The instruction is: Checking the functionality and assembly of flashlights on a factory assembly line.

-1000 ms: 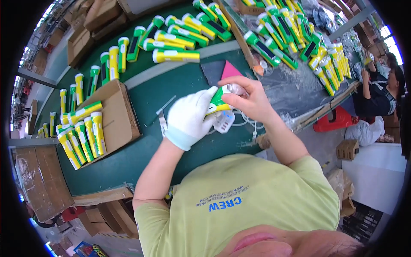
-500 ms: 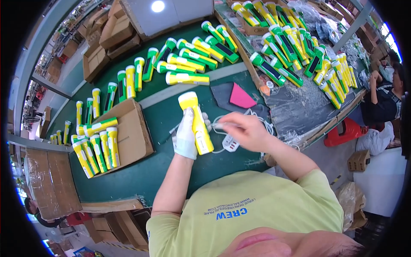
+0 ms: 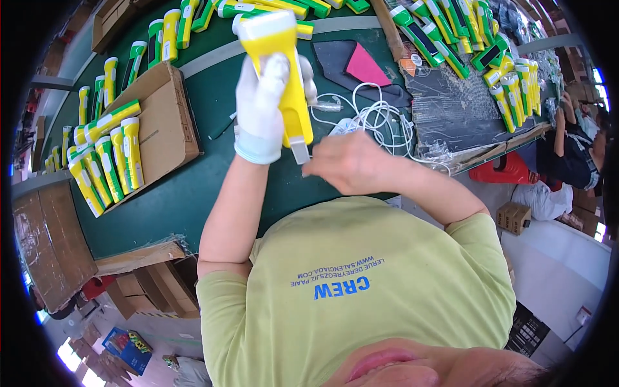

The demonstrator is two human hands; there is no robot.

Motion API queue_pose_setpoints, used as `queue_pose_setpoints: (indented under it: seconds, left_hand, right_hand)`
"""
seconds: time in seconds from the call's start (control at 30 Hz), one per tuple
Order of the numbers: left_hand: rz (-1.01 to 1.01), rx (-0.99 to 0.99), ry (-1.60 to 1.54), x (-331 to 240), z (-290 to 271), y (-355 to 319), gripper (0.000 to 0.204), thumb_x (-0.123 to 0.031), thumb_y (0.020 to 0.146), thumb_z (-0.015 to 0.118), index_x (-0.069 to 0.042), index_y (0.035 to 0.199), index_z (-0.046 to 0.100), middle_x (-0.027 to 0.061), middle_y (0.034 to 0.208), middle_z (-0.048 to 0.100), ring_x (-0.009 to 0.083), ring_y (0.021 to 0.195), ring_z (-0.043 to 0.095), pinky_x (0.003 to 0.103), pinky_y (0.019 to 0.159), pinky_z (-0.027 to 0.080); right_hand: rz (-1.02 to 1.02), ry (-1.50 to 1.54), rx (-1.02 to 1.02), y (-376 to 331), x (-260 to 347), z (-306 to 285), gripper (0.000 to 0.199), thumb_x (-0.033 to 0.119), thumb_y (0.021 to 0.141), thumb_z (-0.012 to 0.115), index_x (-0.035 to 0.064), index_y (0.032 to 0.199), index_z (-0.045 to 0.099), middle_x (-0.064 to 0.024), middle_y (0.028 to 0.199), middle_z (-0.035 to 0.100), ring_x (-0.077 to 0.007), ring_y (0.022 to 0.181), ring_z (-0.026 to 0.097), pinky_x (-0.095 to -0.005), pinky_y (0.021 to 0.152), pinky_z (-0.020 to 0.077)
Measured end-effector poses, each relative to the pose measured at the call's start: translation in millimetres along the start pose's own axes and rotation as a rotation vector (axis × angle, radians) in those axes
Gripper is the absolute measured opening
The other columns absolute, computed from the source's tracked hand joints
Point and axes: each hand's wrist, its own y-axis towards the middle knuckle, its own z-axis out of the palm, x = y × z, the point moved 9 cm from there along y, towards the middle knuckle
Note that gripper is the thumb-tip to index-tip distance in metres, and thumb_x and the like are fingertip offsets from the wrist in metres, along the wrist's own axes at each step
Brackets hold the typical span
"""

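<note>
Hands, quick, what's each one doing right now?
Left hand: gloved, closed around the yellow flashlight.
Right hand: bare, fingers at the flashlight's lower end.

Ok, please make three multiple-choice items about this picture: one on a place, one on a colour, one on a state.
1. Where do the white cables lie?
A. on the green table
B. in the cardboard tray
C. on the floor
2. What colour is the held torch?
A. red
B. yellow
C. black
3. The left hand is:
A. bare
B. gloved, closed on the torch
C. flat on the table
Key: 1 A, they rest on the table past the right hand; 2 B, yellow body; 3 B, a white glove wraps it.
</note>
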Motion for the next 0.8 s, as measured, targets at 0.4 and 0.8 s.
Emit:
queue_pose_setpoints:
  seconds: [0.4, 0.8]
  left_hand:
    - [-0.259, 0.060, -0.191, 43, 3, -9, 0.058, -0.057, 0.098, 0.038, -0.006, 0.122, 0.050, 0.0081, 0.091, 0.061, 0.0158, 0.083, 0.061, 0.032, 0.075, 0.051]
    - [-0.424, -0.081, -0.245, 51, 12, -37, 0.067, -0.068, 0.091, 0.042, -0.007, 0.117, 0.051, 0.0055, 0.089, 0.058, 0.0156, 0.076, 0.058, 0.030, 0.068, 0.050]
  right_hand:
    - [0.671, 1.118, -0.424, -22, -70, -7, 0.019, 0.008, 0.092, 0.061, 0.0011, 0.108, 0.069, -0.0038, 0.082, 0.068, -0.0061, 0.069, 0.060, -0.0201, 0.058, 0.0435]
    - [0.455, 0.625, -0.601, -1, -62, -77, 0.013, 0.003, 0.091, 0.062, -0.0034, 0.101, 0.068, -0.0045, 0.088, 0.069, -0.0057, 0.075, 0.060, -0.0200, 0.064, 0.0486]
